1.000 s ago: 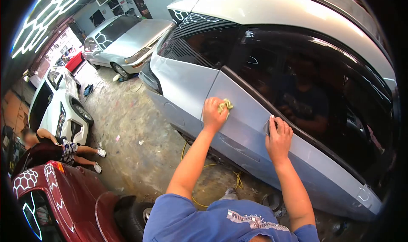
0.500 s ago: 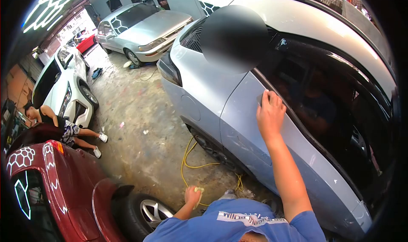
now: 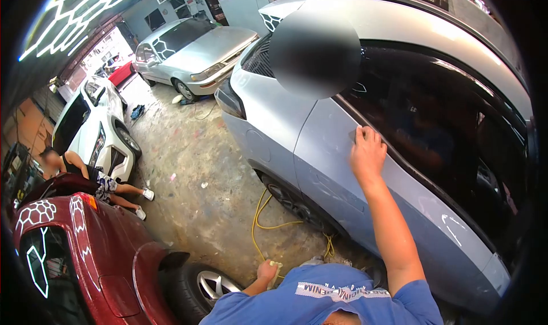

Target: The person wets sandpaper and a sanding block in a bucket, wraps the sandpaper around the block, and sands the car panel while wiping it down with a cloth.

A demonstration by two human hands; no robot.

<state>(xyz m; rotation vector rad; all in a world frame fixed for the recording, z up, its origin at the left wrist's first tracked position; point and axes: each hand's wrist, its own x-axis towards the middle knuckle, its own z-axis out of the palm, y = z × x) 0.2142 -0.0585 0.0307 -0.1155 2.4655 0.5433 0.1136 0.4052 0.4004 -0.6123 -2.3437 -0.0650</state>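
Observation:
My right hand (image 3: 368,151) is on the upper side panel of the silver-blue car (image 3: 325,148), just below the window trim, its fingers bent around a small dark flat piece (image 3: 353,135). Low beside my body, away from the car, my left hand (image 3: 266,269) is closed on a crumpled yellowish cloth (image 3: 275,267). Light smudges show on the panel. A dark blurred disc covers part of the car's rear window.
A dark red car (image 3: 108,256) stands at the lower left, with a person (image 3: 74,162) beside it. A white car (image 3: 94,125) and a silver car (image 3: 188,45) are farther back. A yellow hose (image 3: 260,216) lies on the floor near the wheel.
My left hand has come off the car's panel with the cloth and dropped down beside my body. My right hand has shifted up along the panel, and the view has turned.

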